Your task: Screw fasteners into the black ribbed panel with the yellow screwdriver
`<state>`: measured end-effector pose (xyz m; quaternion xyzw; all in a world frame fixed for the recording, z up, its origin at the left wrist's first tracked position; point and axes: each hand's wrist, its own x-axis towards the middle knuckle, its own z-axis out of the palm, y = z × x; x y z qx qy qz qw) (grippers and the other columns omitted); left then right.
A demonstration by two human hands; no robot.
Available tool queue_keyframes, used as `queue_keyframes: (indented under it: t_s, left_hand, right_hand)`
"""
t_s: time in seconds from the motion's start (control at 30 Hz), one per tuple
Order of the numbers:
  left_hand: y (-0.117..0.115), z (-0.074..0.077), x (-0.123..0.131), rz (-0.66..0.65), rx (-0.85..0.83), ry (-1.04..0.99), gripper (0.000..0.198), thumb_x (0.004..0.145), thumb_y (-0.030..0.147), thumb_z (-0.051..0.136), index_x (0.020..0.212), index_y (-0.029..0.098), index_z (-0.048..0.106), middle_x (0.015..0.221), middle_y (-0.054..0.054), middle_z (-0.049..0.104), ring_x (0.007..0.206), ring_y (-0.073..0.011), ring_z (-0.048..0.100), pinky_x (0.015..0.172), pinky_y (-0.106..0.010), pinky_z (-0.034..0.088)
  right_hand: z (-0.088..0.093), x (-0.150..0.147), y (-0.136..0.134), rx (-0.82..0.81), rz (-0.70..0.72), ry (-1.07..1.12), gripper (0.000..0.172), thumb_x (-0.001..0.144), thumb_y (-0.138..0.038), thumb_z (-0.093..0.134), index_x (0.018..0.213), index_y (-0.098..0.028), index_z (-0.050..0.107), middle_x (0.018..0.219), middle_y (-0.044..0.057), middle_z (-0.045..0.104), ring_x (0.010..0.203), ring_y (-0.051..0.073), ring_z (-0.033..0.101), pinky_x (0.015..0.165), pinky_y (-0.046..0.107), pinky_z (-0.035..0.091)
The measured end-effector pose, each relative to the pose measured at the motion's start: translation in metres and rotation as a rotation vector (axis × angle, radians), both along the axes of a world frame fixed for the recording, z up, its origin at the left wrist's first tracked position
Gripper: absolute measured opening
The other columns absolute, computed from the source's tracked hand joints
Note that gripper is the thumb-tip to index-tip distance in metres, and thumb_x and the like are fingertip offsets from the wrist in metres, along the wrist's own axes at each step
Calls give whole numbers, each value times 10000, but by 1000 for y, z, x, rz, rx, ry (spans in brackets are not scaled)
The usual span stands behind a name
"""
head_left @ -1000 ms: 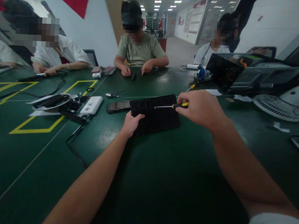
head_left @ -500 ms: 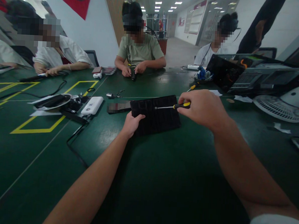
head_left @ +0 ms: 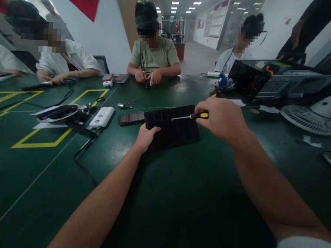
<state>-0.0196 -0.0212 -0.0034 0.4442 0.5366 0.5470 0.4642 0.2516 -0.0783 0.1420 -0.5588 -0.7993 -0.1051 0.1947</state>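
My left hand (head_left: pixel 147 138) grips the left edge of a flat black rectangular panel (head_left: pixel 174 133), thumb on top and the other fingers hidden beneath. The panel has raised ribs or compartments and is tilted toward me. In my right hand (head_left: pixel 220 117) is a screwdriver (head_left: pixel 200 115) with a black and yellow handle, pinched between thumb and fingers. Its metal shaft lies almost level and points left, the tip at the middle of the panel. Whether the tip sits on a screw is too small to tell.
Behind the panel lie a dark flat object (head_left: pixel 131 118) and a metal cylinder (head_left: pixel 122 106) near small loose parts. To the left are a white power bank (head_left: pixel 102 117) and a dish of parts (head_left: pixel 68 113). A fan (head_left: pixel 310 119) and computer case (head_left: pixel 292 84) stand right. Several people sit around.
My right hand has shifted slightly left, and the screwdriver's handle sits a little lower and further left. My left hand and the panel stay nearly still. A standing person at the right moved rightward.
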Motion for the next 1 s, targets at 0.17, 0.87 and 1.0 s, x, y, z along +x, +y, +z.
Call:
queue_keyframes:
  t_s: [0.17, 0.87, 1.0]
  left_hand:
    - [0, 0, 0, -6, 13, 1, 381, 582, 309, 838, 917, 193, 699, 896, -36, 751, 872, -257, 715, 896, -441, 596]
    - [3, -5, -2, -15, 12, -17, 385, 580, 309, 849, 919, 190, 710, 899, -39, 763, 860, -254, 721, 851, -414, 599]
    - [2, -2, -1, 5, 1, -1, 386, 568, 309, 851, 909, 191, 711, 877, -32, 752, 841, -248, 711, 852, -416, 597]
  right_hand:
    - [-2, 1, 1, 15, 26, -4, 157, 880, -254, 734, 1017, -260, 812, 1032, 70, 769, 928, 287, 671, 708, 385, 382]
    - [1, -2, -1, 7, 29, -54, 189, 886, -228, 702, 1039, -263, 808, 1046, 75, 757, 924, 279, 653, 695, 377, 364]
    - [0, -1, 0, 7, 26, -60, 192, 894, -231, 679, 1035, -262, 806, 1031, 74, 756, 907, 274, 652, 676, 373, 341]
